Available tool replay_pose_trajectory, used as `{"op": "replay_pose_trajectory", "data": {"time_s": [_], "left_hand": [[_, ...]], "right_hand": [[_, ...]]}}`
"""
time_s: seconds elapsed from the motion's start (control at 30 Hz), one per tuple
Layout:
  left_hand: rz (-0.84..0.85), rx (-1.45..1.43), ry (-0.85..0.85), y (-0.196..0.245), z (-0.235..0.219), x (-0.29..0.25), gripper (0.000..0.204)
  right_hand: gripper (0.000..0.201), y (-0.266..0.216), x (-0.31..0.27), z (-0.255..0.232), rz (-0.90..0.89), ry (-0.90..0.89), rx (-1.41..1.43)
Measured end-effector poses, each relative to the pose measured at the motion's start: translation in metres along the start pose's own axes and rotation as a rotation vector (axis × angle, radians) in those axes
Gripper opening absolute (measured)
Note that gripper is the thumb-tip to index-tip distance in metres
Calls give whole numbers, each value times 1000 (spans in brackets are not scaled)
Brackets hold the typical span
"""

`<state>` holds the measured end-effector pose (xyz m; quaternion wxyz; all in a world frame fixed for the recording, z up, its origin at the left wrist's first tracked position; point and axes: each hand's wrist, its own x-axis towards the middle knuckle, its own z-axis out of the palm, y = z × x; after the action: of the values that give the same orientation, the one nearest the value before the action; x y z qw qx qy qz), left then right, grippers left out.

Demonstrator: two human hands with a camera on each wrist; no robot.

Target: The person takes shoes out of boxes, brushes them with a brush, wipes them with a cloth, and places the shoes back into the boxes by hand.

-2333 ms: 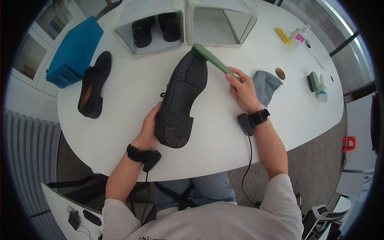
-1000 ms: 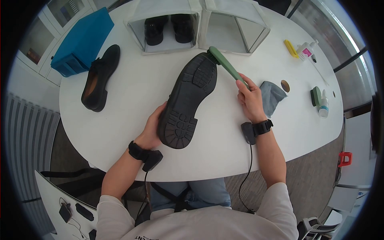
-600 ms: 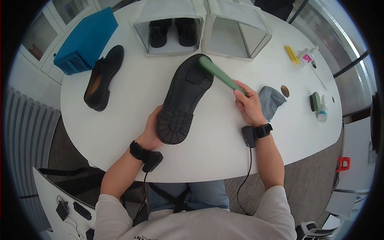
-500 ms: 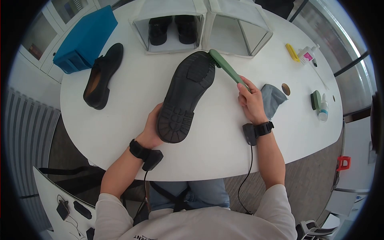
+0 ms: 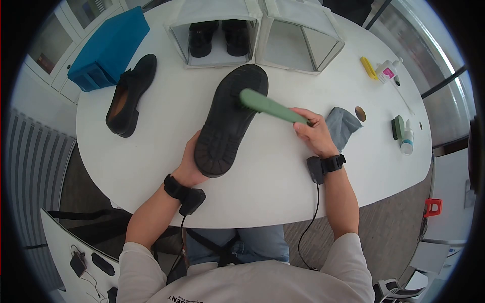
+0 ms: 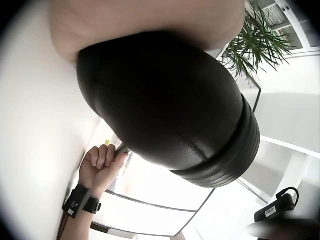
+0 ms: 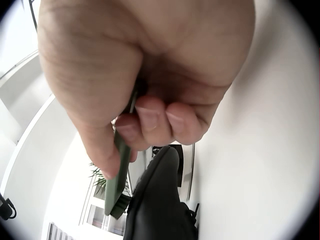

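A black shoe (image 5: 222, 126) is held with its sole facing up, gripped near the heel by my left hand (image 5: 189, 161). In the left wrist view the heel end of the shoe (image 6: 165, 100) fills the middle, with the palm (image 6: 145, 20) against it. My right hand (image 5: 317, 132) grips the handle of a green brush (image 5: 270, 107), whose bristles touch the middle of the sole. The right wrist view shows my fingers (image 7: 150, 120) curled round the green handle (image 7: 116, 175), the bristles beside the shoe (image 7: 160, 200).
Another black shoe (image 5: 132, 96) lies at the left beside a blue case (image 5: 108, 48). Two white boxes stand at the back, the left box (image 5: 217, 10) holding black shoes. A grey cloth (image 5: 343, 127), second brush (image 5: 396, 128), bottles (image 5: 407, 141) and yellow object (image 5: 369, 67) are on the right.
The brush has moved from the toe's edge down and left to the middle of the sole. My right hand has turned slightly. The held shoe has shifted a little left and tilted.
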<state>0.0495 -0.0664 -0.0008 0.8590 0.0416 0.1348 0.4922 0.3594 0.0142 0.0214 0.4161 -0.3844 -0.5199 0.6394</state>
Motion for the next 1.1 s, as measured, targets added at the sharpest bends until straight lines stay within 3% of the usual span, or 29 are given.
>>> {"op": "replay_pose_trajectory", "data": {"time_s": [0.07, 0.2, 0.33, 0.4, 0.5, 0.57, 0.9, 1.1], "left_hand": [[25, -89, -95, -1, 1, -1, 40], [34, -50, -126, 1, 0, -1, 40], [-56, 0, -5, 1, -4, -1, 40], [-90, 21, 23, -1, -1, 0, 40], [-127, 39, -65, -4, 11, -2, 40], [-166, 41, 45, -3, 11, -2, 40], [-83, 158, 71, -3, 11, -1, 43], [-39, 184, 80, -3, 10, 0, 44]], "right_hand": [[37, 0, -1, 3, 9, -62, -77], [36, 6, 6, -1, -11, 93, 38], [37, 5, 10, -2, -26, 249, 178], [38, 5, 10, -1, -34, 260, 176], [40, 4, 10, -2, -40, 268, 189], [41, 4, 10, -3, -38, 262, 184], [42, 4, 10, 1, -35, 301, 157], [39, 2, 9, -5, -21, 220, 149]]}}
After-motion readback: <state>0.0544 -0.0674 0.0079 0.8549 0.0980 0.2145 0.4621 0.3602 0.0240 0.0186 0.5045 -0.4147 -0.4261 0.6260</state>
